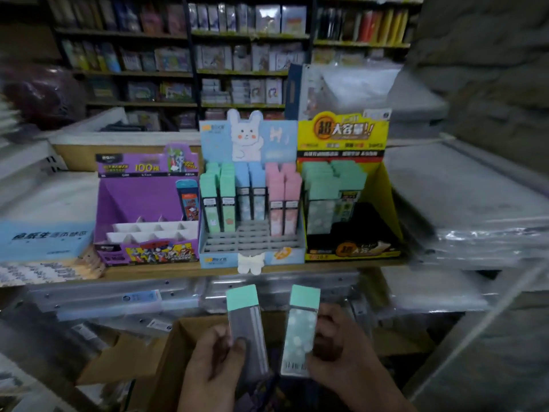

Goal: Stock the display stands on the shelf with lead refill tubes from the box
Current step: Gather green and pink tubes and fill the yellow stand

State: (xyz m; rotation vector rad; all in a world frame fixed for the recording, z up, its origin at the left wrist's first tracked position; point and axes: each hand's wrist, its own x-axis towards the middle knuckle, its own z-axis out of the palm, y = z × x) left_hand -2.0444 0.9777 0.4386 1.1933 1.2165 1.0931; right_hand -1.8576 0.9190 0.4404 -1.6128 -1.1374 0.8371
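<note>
Left hand (214,361) and right hand (338,352) sit lowest in the head view, each gripping one lead refill tube low on its body, above the open cardboard box (175,346). The left fingers (239,347) are curled round a grey-bodied tube (246,328), thumb across its face. The right fingers (326,319) pinch a patterned tube (300,331) by its edges, with a barcode showing at its foot. Both tubes stand roughly upright, their long axes running away from the fingers toward the shelf (178,270) and their mint caps farthest from the palms. The two are near each other but apart. Straight beyond the fingertips stands the rabbit stand (252,251), which holds narrower mint, blue and pink tubes and has bare slots at the front. Beyond and to the right of the right hand is the yellow stand (389,203), holding wide mint-capped tubes (329,185) that look like the held pair, with dark free space in front of them. That is probably where the tubes go, and the right hand is nearer to it. Beyond and left of the left hand, the purple stand (142,203) has white dividers that are almost bare. Wrapped stock crowds both sides of the shelf, and the surroundings are blurred.
</note>
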